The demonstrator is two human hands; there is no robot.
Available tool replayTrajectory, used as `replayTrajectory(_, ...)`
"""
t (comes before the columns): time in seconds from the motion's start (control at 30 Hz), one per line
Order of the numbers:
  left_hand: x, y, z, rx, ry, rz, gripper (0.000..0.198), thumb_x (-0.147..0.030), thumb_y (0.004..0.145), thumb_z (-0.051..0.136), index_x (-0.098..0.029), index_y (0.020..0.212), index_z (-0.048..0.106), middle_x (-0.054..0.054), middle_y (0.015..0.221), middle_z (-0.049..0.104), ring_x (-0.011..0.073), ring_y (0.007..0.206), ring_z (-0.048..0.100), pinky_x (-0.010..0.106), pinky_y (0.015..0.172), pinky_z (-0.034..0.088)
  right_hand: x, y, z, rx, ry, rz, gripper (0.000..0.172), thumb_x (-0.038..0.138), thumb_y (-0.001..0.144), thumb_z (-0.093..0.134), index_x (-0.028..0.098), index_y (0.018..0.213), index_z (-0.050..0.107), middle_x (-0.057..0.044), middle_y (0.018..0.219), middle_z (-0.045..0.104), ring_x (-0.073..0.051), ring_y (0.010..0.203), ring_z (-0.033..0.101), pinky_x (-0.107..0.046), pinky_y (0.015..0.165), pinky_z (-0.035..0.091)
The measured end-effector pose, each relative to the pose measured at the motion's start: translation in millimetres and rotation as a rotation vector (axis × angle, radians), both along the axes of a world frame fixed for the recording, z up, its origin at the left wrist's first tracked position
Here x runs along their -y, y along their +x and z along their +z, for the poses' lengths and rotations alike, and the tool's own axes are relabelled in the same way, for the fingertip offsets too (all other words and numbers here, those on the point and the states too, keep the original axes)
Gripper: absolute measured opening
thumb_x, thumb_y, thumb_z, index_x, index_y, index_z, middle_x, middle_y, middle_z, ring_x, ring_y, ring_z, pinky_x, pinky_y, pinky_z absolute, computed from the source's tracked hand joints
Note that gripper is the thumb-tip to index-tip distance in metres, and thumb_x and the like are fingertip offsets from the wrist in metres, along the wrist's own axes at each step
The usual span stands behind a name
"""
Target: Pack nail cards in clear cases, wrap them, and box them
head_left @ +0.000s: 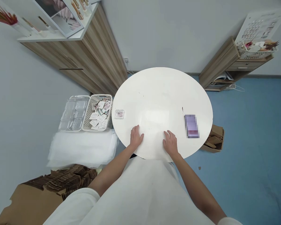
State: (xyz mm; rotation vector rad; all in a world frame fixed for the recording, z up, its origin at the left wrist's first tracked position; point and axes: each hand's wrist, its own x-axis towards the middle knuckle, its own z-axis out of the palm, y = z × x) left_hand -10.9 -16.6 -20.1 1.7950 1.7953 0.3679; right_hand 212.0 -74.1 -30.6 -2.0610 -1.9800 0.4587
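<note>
My left hand (pixel 136 137) rests on the near left part of the round white table (pixel 164 90), its fingers and thumb apart and nothing in it. Opposite it, my right hand (pixel 170 141) lies on the near edge side with slightly curled, parted fingers, also holding nothing. Left of my left hand sits a small clear plastic case (pixel 119 114) with small pinkish pieces inside. To the right of my right hand is a purple, phone-like rectangle (pixel 191 126), blurred by pixels, so its kind is hidden.
Left of the table stand a white basket (pixel 84 123) of small printed cards, a clear compartment tray (pixel 71 114) and stacked translucent sheets (pixel 81 148). Cardboard pieces fill a box (pixel 32 203) at lower left. Another carton (pixel 215 150) stands on the floor at right. Wooden cabinets (pixel 105 53) border the wall.
</note>
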Motion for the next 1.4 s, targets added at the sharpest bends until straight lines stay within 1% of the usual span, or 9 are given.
replayTrajectory(0.13, 15, -10, 8.6, -0.104, -0.041, -0.309, 0.052, -0.03, 0.077, 0.051, -0.023, 0.127, 0.037, 0.009, 0.139, 0.032, 0.0272, 0.129, 0.022, 0.042, 0.103, 0.02, 6, -6, 0.3, -0.003, -0.072, 0.145, 0.042, 0.021, 0.078, 0.042, 0.018, 0.12, 0.044, -0.012, 0.129, 0.044, -0.026, 0.122, 0.034, -0.043, 0.096, 0.028)
replayTrajectory(0.2, 21, -14, 9.9, -0.139, -0.083, -0.389, 0.051, -0.03, 0.077, 0.051, -0.025, 0.126, 0.039, 0.008, 0.139, 0.032, 0.0269, 0.131, 0.019, 0.043, 0.104, 0.016, 5, -6, -1.6, 0.018, -0.106, 0.15, 0.04, 0.021, 0.078, 0.042, 0.018, 0.118, 0.045, -0.013, 0.13, 0.043, -0.026, 0.124, 0.031, -0.045, 0.097, 0.026)
replayTrajectory(0.3, 22, -14, 7.4, -0.151, -0.082, -0.4, 0.049, -0.03, 0.078, 0.051, -0.025, 0.126, 0.04, 0.008, 0.14, 0.032, 0.0265, 0.132, 0.016, 0.044, 0.105, 0.013, 1, -5, -4.3, 0.04, -0.128, 0.13, 0.038, 0.019, 0.078, 0.042, 0.018, 0.116, 0.046, -0.013, 0.132, 0.041, -0.027, 0.126, 0.03, -0.046, 0.098, 0.024)
replayTrajectory(0.53, 12, -7, -0.1, -0.209, -0.052, -0.413, 0.051, -0.03, 0.079, 0.048, -0.022, 0.128, 0.037, 0.009, 0.142, 0.026, 0.0255, 0.134, 0.01, 0.045, 0.104, 0.01, -11, 1, -4.6, 0.079, -0.13, 0.129, 0.038, 0.018, 0.078, 0.042, 0.017, 0.117, 0.046, -0.013, 0.135, 0.039, -0.027, 0.127, 0.029, -0.048, 0.098, 0.022)
replayTrajectory(0.77, 13, -7, -3.1, -0.162, -0.051, -0.402, 0.052, -0.029, 0.078, 0.049, -0.022, 0.128, 0.036, 0.01, 0.142, 0.025, 0.0273, 0.133, 0.011, 0.046, 0.103, 0.011, -13, -1, -3.2, 0.088, -0.135, 0.125, 0.038, 0.017, 0.079, 0.04, 0.016, 0.117, 0.045, -0.013, 0.136, 0.037, -0.027, 0.127, 0.028, -0.047, 0.098, 0.022)
replayTrajectory(0.97, 13, -9, -5.6, -0.224, -0.018, -0.432, 0.053, -0.031, 0.079, 0.048, -0.022, 0.129, 0.035, 0.01, 0.142, 0.025, 0.0255, 0.133, 0.013, 0.043, 0.103, 0.016, -11, -3, -0.1, 0.11, -0.11, 0.107, 0.037, 0.017, 0.079, 0.039, 0.016, 0.115, 0.046, -0.013, 0.135, 0.037, -0.026, 0.127, 0.028, -0.045, 0.097, 0.025)
replayTrajectory(1.1, 14, -19, -5.7, -0.227, 0.026, -0.461, 0.052, -0.034, 0.081, 0.045, -0.02, 0.129, 0.034, 0.011, 0.142, 0.025, 0.0269, 0.132, 0.016, 0.045, 0.101, 0.021, -11, -10, 6.0, 0.092, -0.037, 0.065, 0.038, 0.018, 0.08, 0.038, 0.015, 0.117, 0.046, -0.015, 0.135, 0.036, -0.026, 0.127, 0.029, -0.045, 0.095, 0.029)
replayTrajectory(1.23, 7, -48, -8.3, -0.183, 0.07, -0.378, 0.052, -0.036, 0.082, 0.044, -0.019, 0.13, 0.034, 0.012, 0.142, 0.025, 0.0278, 0.132, 0.017, 0.045, 0.1, 0.023, -21, -34, 15.5, -0.012, 0.013, 0.048, 0.04, 0.021, 0.08, 0.039, 0.015, 0.119, 0.044, -0.016, 0.135, 0.035, -0.027, 0.12, 0.038, -0.045, 0.092, 0.034)
replayTrajectory(1.4, -23, -102, -13.8, -0.021, 0.055, -0.059, 0.059, -0.039, 0.082, 0.044, -0.015, 0.132, 0.028, 0.016, 0.143, 0.018, 0.0295, 0.132, 0.015, 0.048, 0.102, 0.022, -48, -89, 26.1, -0.284, -0.103, 0.099, 0.042, 0.027, 0.079, 0.043, 0.02, 0.121, 0.043, -0.012, 0.131, 0.038, -0.022, 0.108, 0.049, -0.038, 0.084, 0.045)
